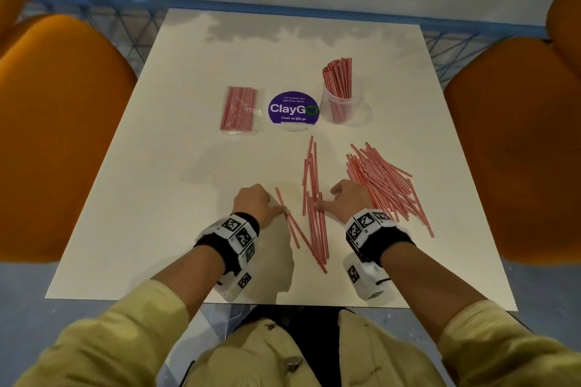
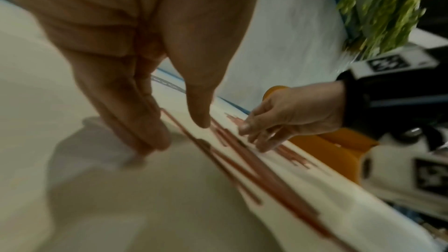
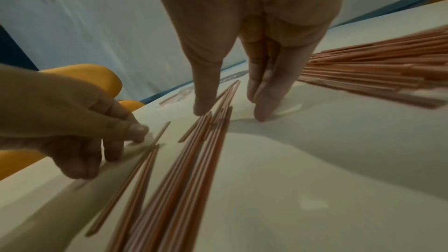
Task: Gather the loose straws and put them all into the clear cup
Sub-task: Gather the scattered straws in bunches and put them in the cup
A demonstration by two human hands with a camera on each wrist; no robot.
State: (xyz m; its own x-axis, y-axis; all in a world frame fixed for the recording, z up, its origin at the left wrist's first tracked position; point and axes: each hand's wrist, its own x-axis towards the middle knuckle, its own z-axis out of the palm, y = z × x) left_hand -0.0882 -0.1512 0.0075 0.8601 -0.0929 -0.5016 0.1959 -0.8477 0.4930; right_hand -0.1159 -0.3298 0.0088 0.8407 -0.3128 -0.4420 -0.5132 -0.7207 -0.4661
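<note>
A small spread of red-and-white striped straws lies on the white table between my hands. My left hand has straight fingers on the table; its thumb touches the leftmost straws. My right hand stands on the other side, fingers straight and down on the table, thumb tip against the straws. Neither hand holds anything. A larger pile of loose straws lies to the right of my right hand. The clear cup, with several straws standing in it, is at the back right.
A sealed packet of straws and a round purple ClayGo sticker lie at mid table, left of the cup. Orange chairs flank the table. The wrist views are motion-blurred.
</note>
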